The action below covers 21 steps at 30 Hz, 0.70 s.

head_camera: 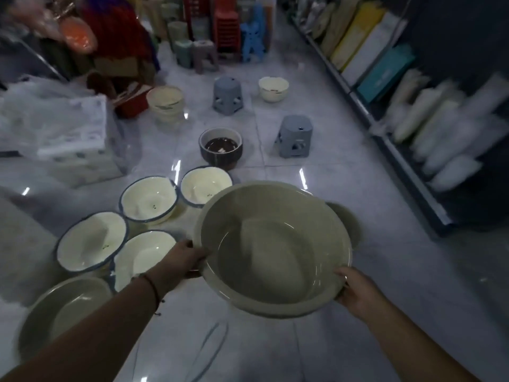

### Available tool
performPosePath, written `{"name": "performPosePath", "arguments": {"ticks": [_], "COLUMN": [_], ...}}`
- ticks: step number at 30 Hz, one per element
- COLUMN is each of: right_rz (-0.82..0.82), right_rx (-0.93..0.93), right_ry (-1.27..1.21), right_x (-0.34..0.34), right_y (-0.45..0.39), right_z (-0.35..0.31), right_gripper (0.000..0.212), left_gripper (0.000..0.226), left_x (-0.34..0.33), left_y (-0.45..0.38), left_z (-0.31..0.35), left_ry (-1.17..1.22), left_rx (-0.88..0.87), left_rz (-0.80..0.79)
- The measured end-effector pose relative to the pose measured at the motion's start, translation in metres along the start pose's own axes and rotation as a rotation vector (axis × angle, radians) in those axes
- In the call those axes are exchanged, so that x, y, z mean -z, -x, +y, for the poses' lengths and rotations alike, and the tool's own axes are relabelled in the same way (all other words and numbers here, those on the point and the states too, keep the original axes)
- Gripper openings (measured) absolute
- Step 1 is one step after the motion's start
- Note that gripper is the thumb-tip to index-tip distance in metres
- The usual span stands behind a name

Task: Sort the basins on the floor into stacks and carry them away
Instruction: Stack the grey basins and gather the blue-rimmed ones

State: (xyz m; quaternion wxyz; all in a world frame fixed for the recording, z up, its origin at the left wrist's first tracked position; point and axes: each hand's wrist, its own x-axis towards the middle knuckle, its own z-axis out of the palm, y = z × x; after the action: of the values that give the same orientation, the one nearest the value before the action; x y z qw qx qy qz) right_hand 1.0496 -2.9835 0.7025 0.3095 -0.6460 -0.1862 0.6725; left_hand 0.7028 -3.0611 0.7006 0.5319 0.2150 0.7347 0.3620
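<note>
Fingers (202, 253) partly hidden under grey basin (272, 249), shelf goods (440, 128) blurred

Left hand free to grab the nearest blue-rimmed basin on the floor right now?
Probably not. The left hand grips the rim of the big grey-green basin, with the right hand on the opposite rim. The blue-rimmed basin lies just beneath it, unobstructed, but the hand is occupied.

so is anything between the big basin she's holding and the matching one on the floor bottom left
Mostly the left forearm crosses above the floor basin. Both hands, left hand and right hand, grip the held basin; nothing else intervenes.
</note>
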Motion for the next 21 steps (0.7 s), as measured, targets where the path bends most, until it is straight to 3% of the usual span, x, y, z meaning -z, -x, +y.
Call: {"name": "performPosePath", "arguments": {"ticks": [4,9,13,18,21], "right_rz": [0.056,0.109,0.134,0.145,0.170], "right_rx": [0.044,0.089,0.130,0.161,0.152], "right_ry": [-0.054,-0.104,-0.115,-0.064,-0.041], "right_x": [0.082,0.143,0.162,0.166,0.166], "right_y": [0.005,0.002,-0.014,-0.052,-0.084], "right_z": [-0.052,-0.098,-0.126,-0.162,-0.187], "right_gripper": [0.013,0.014,0.017,0.021,0.023], "left_gripper": [0.026,0.012,0.035,0.003,0.018], "left_x": [-0.091,-0.168,-0.200,-0.237,-0.254], "left_y": [0.002,0.000,-0.017,-0.060,-0.104], "left_z": [0.041,0.074,0.095,0.123,0.138], "left_ry": [-0.045,-0.037,0.052,0.083,0.086], "left_rx": [-0.058,-0.109,-0.100,-0.087,-0.049], "left_rz": [-0.047,-0.140,-0.201,-0.161,-0.183]}}
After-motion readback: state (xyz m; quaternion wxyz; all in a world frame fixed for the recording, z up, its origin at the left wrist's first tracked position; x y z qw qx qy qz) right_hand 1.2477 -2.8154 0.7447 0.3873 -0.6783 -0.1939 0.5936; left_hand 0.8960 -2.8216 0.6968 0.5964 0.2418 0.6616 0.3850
